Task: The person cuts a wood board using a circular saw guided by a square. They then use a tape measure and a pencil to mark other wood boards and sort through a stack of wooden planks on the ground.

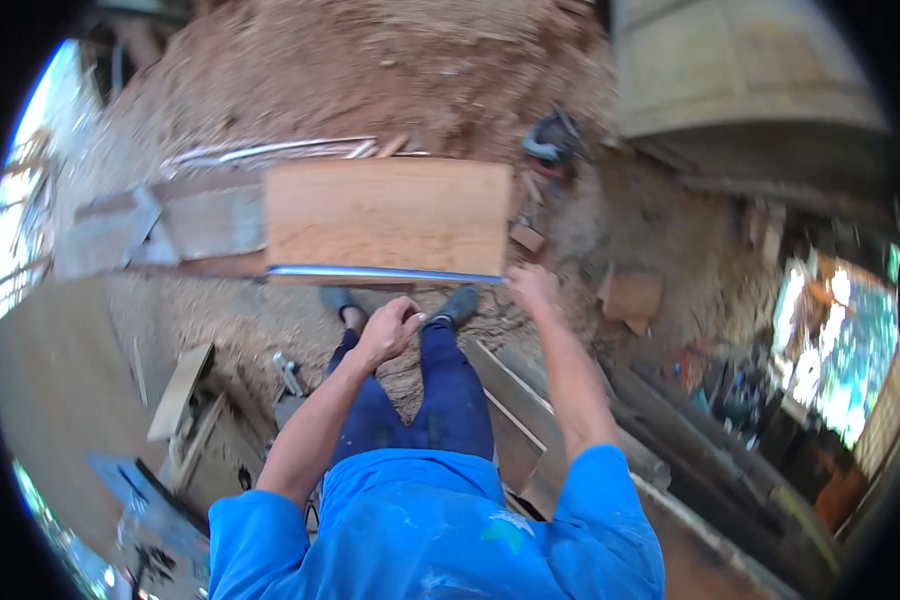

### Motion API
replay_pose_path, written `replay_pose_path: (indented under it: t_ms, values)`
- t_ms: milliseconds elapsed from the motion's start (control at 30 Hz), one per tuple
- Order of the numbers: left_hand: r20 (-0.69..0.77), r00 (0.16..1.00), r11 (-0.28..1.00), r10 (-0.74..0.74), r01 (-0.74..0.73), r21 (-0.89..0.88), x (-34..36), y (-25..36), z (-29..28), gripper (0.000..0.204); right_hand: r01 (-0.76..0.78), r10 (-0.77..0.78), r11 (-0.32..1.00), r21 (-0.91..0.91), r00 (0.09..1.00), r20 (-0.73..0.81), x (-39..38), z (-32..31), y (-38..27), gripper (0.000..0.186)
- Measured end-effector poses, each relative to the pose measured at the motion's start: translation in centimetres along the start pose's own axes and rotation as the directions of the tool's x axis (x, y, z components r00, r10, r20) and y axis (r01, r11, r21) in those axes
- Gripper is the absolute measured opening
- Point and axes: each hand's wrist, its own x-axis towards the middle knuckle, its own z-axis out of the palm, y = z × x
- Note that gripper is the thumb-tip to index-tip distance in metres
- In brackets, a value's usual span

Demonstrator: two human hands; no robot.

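A rectangular light-brown wooden board (390, 210) lies flat in front of me on a low support. Along its near edge runs a long, thin, shiny metal strip (385, 273). My right hand (533, 288) is at the right end of the strip, by the board's near right corner, its fingers closed on that end. My left hand (390, 330) hovers just short of the board, above the gap between my feet. Its fingers are curled and pressed together; whatever they may hold is too small and blurred to make out.
A grey plank (210, 222) with metal pieces extends left of the board. Beyond it rises a heap of sawdust (390, 70). A dark power tool (555, 140) sits at the far right, with offcuts (632, 298) nearer. Long timbers (690, 460) lie beside me on the right.
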Motion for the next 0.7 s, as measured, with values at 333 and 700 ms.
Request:
replay_pose_path:
  t_ms: [333, 700]
  values:
    - [0.664, 0.534, 0.004, 0.524, -0.781, 0.624, 22.3, 6.9, 11.5, 0.034, 0.021, -0.030, 0.991, 0.131, 0.997, 0.066, 4.0, -0.8, 3.8, 0.035]
    - [0.815, 0.578, 0.192, -0.042, -0.796, 0.574, 25.9, 9.5, 14.8, 0.019, 0.325, 0.247, 0.666, 0.671, 0.753, -0.610, -2.4, -2.5, 7.4, 0.028]
